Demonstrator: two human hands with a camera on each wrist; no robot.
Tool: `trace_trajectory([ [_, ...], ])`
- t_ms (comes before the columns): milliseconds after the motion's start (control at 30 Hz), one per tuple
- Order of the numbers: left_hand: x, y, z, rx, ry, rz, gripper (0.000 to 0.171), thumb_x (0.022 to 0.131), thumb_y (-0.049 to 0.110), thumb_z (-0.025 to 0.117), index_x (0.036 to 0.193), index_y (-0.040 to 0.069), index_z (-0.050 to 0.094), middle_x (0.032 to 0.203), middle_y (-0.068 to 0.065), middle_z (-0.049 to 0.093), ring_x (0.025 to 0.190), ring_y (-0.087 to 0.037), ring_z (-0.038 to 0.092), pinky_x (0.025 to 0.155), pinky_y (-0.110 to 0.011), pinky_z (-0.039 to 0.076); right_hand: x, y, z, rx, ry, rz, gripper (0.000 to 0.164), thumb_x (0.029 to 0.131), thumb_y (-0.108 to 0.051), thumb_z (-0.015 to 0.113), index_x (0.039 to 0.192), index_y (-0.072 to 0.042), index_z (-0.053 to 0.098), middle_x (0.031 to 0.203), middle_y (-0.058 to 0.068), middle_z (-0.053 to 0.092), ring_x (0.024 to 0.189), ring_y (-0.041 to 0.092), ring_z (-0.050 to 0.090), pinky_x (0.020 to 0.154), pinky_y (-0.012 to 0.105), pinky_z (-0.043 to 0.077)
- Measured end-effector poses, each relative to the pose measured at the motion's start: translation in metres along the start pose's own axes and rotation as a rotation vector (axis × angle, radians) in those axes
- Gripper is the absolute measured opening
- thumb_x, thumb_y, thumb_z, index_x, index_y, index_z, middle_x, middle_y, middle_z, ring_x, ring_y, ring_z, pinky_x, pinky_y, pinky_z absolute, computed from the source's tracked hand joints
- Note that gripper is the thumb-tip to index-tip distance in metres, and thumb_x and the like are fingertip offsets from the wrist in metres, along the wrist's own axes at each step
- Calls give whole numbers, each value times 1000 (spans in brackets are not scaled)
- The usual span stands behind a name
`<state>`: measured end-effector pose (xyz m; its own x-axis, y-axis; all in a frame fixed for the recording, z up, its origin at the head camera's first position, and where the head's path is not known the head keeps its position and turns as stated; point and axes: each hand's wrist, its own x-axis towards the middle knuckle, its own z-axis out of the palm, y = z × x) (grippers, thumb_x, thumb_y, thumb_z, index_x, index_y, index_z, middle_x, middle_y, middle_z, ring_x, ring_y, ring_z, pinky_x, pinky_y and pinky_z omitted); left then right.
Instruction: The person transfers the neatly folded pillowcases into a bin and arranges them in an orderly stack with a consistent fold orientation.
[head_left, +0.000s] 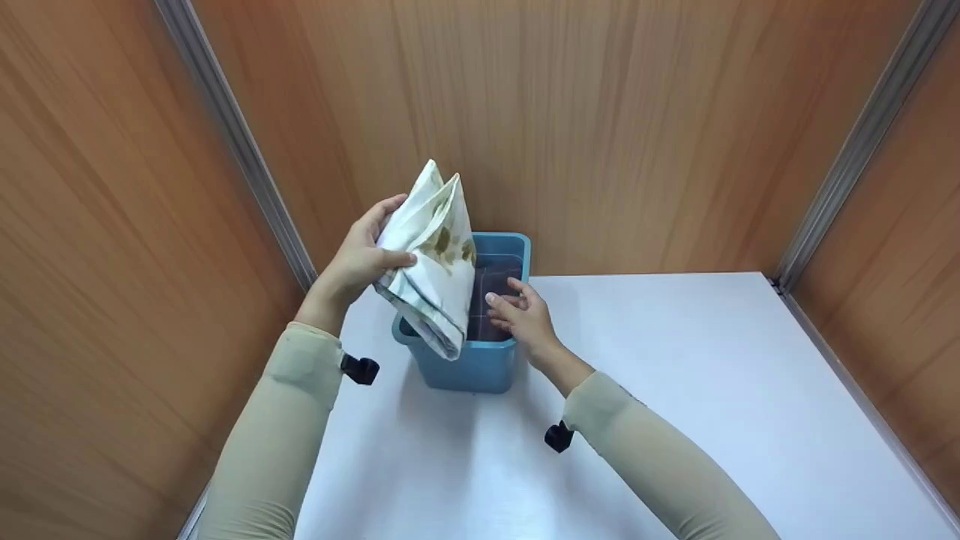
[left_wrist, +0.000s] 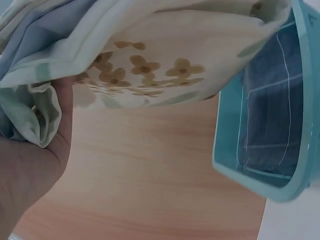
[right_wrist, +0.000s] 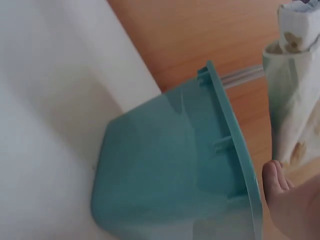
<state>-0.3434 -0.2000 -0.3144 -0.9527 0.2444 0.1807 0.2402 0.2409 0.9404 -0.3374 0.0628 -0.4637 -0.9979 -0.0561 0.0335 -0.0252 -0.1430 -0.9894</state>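
My left hand (head_left: pixel 360 255) grips a folded white cloth (head_left: pixel 442 259) printed with brown flowers and green leaves, thumb on the near face and fingers behind. The cloth is held tilted above the left part of a blue plastic bin (head_left: pixel 469 369). Inside the bin lies a dark folded cloth (left_wrist: pixel 272 105) with thin white lines, partly covered by the white cloth in the head view. Over the bin's right rim, my right hand (head_left: pixel 529 321) has its fingers loosely bent with nothing held. In the right wrist view its fingertips (right_wrist: pixel 272 175) appear close to the white cloth's lower end.
The bin stands on a white table (head_left: pixel 675 375), near the back wood-grain panel (head_left: pixel 600 135). Wood-grain side panels (head_left: pixel 112 262) close in the left and right, joined by grey metal posts (head_left: pixel 240 142) at the corners.
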Motion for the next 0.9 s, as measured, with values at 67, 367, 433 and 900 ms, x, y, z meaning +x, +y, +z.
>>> trace_trajectory([
  [67,0,-1,6,-51,-3,29,99,84,-13,76,169,16,35,169,-8,44,143,-29,45,121,-50,44,-2,-2,4,87,-29,60,77,106,-25,72,169,-7,32,143,24,65,109,33,78,94,34,66],
  [367,-2,-10,23,-181,-5,100,101,82,-15,75,169,15,34,171,-8,43,146,-29,45,123,-49,44,-2,-4,18,349,-116,206,87,108,-31,66,174,-15,12,136,21,59,81,18,77,70,30,65],
  [433,-3,-13,23,-192,-6,112,101,82,-15,75,169,13,33,171,-9,42,146,-29,45,123,-47,44,-1,-4,20,365,-119,226,88,109,-30,66,174,-15,10,137,20,58,83,19,77,70,29,64],
  [900,-9,-40,18,-209,3,75,104,82,-16,76,171,10,29,177,-9,35,159,-28,37,135,-50,30,8,-8,10,398,-111,162,95,98,7,66,175,-16,16,181,13,21,157,34,42,121,48,49],
])
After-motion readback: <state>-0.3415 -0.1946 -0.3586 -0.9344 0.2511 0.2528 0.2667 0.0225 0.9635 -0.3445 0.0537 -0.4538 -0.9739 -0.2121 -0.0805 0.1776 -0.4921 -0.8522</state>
